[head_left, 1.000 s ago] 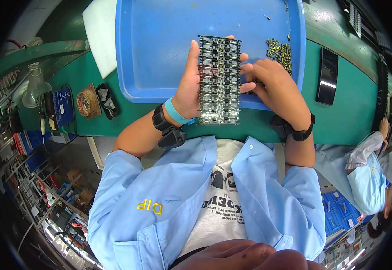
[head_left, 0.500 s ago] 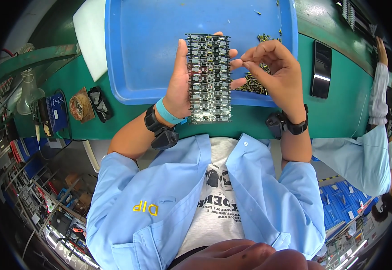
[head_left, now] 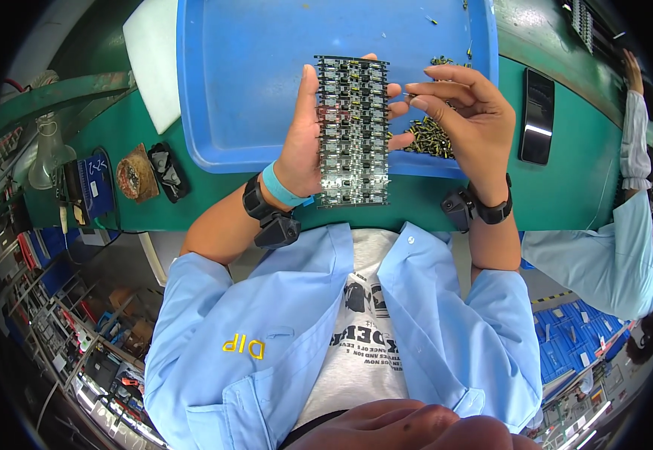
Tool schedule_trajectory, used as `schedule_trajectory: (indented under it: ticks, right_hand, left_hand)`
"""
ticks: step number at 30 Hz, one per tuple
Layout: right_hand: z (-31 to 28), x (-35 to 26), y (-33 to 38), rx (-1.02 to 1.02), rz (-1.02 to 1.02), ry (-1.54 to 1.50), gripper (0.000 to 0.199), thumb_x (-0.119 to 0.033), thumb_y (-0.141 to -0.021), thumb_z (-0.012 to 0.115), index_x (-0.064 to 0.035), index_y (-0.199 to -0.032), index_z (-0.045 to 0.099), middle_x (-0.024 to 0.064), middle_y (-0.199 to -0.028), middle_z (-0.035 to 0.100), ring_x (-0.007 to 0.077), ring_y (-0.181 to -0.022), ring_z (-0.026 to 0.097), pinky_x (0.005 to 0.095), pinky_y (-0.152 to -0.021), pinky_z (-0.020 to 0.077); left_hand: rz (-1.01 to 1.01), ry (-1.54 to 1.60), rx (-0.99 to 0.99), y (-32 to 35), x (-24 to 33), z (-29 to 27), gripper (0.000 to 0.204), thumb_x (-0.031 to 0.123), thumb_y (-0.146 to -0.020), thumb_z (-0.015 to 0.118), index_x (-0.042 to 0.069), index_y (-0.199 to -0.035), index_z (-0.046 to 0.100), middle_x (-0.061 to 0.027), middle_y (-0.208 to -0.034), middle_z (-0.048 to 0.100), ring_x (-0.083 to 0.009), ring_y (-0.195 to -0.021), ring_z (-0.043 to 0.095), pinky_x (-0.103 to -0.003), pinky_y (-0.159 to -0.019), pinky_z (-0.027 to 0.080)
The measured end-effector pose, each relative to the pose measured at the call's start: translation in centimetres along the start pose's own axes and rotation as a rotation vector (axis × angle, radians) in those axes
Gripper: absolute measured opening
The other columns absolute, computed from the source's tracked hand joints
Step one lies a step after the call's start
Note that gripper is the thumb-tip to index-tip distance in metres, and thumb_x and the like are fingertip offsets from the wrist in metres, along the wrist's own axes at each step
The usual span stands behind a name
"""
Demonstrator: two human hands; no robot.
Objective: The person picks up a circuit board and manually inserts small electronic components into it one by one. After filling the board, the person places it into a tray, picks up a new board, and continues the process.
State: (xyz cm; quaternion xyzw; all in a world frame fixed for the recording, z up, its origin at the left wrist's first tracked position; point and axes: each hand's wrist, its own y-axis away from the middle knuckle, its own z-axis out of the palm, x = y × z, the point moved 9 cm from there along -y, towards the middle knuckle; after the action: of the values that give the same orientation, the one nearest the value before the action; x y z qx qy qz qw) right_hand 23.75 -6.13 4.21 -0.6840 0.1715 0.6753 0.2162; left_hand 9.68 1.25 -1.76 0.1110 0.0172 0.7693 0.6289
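A long panel of small circuit boards (head_left: 353, 131), dark-edged and crowded with silvery parts, lies upright along my left hand (head_left: 296, 154). The thumb is on its left edge, and fingertips show past its right edge. Just right of the panel, my right hand (head_left: 480, 124) pinches a tiny part (head_left: 410, 94) between thumb and fingers. It looks like one of the small yellow-and-black electronic components (head_left: 430, 141) heaped below that hand in the blue tray (head_left: 251, 75). My left palm is hidden behind the panel.
A black phone (head_left: 537, 116) lies right of the tray on the green table (head_left: 416, 202). To the left are a white foam sheet (head_left: 152, 67), a brown roll (head_left: 137, 176), a black crumpled item (head_left: 167, 171) and a blue box (head_left: 95, 187). Another person's sleeve (head_left: 634, 139) shows far right.
My right hand has shifted slightly right, its fingers stretched out more, with the tiny part now visible at the tips. The panel and my left hand have moved a little to the right.
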Motion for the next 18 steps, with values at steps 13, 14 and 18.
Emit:
schedule_trajectory:
  ticks: [13, 14, 18]
  right_hand:
    - [0.7, 0.1, 0.1, -0.006, -0.031, -0.09, 0.029, 0.004, -0.093, 0.076, 0.0022, -0.118, 0.061, 0.0155, -0.101, 0.079, 0.0217, -0.102, 0.077, 0.0304, -0.087, 0.0607]
    - [0.8, 0.2, 0.2, -0.02, -0.032, -0.081, 0.03, 0.004, -0.093, 0.077, 0.0018, -0.119, 0.061, 0.0146, -0.101, 0.079, 0.0205, -0.1, 0.077, 0.0301, -0.087, 0.0603]
    - [1.9, 0.3, 0.9, -0.089, -0.067, 0.003, 0.035, 0.006, -0.091, 0.077, 0.0012, -0.121, 0.06, 0.0131, -0.101, 0.078, 0.0189, -0.099, 0.076, 0.0286, -0.085, 0.0593]
  left_hand:
    - [0.011, -0.097, 0.081, 0.1, -0.1, 0.6, 0.081, 0.074, -0.106, 0.025, 0.018, -0.164, 0.034, -0.0156, -0.146, 0.059, -0.0296, -0.133, 0.06, -0.057, -0.113, 0.051]
    - [0.017, -0.099, 0.089, 0.1, -0.1, 0.7, 0.081, 0.075, -0.106, 0.026, 0.018, -0.163, 0.035, -0.0157, -0.143, 0.061, -0.0294, -0.131, 0.062, -0.056, -0.111, 0.054]
    - [0.082, -0.259, 0.162, 0.4, 0.2, 0.4, 0.082, 0.075, -0.105, 0.025, 0.018, -0.163, 0.034, -0.0133, -0.144, 0.06, -0.0267, -0.131, 0.062, -0.05, -0.109, 0.055]
